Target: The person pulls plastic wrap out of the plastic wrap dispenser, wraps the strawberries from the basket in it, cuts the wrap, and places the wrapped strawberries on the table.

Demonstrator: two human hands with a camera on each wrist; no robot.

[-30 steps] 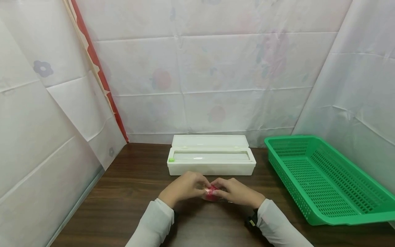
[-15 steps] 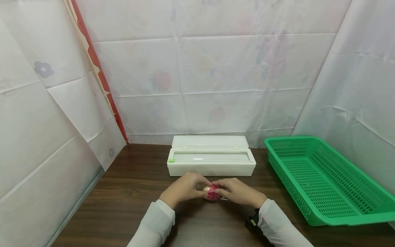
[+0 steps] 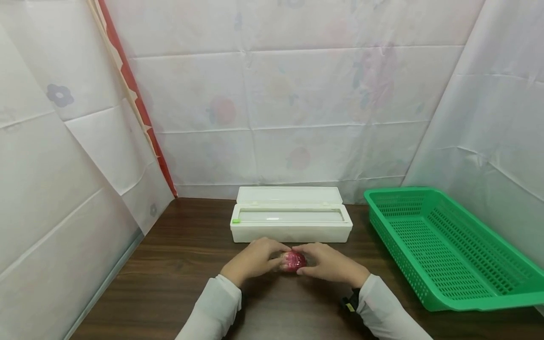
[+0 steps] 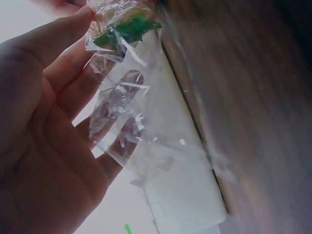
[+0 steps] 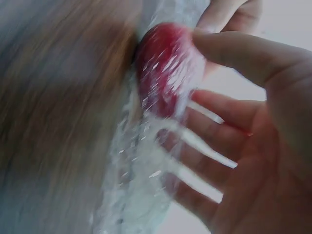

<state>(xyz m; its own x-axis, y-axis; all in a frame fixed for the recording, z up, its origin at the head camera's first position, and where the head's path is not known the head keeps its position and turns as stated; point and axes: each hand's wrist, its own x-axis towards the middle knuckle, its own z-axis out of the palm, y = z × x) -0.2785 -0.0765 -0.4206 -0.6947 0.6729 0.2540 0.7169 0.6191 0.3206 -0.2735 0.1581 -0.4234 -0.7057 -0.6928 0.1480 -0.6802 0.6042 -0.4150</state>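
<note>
A round, red, radish-like vegetable (image 3: 294,261) sits between both hands, close over the wooden table. Clear cling film (image 4: 114,112) covers it and trails loosely past the left palm. At its left end, a green leafy top (image 4: 130,30) shows through the plastic. My left hand (image 3: 255,259) pinches that end between thumb and forefinger, the other fingers spread behind the film. From the right, my right hand (image 3: 333,265) holds the red body (image 5: 168,68) with the thumb in front and fingers behind. More crinkled film (image 5: 129,190) hangs beside the right fingers.
Just beyond the hands stands a long white cling film dispenser (image 3: 291,234) with its lid (image 3: 289,194) raised and a green slider (image 3: 236,221) at its left end. A green perforated basket (image 3: 393,250) stands at the right. Printed sheets (image 3: 293,94) enclose the table (image 3: 170,278).
The right fingers have spread a little and shifted slightly right, and more of the red vegetable shows. The film end sticking out rightward half a second ago no longer shows. The left hand has hardly moved.
</note>
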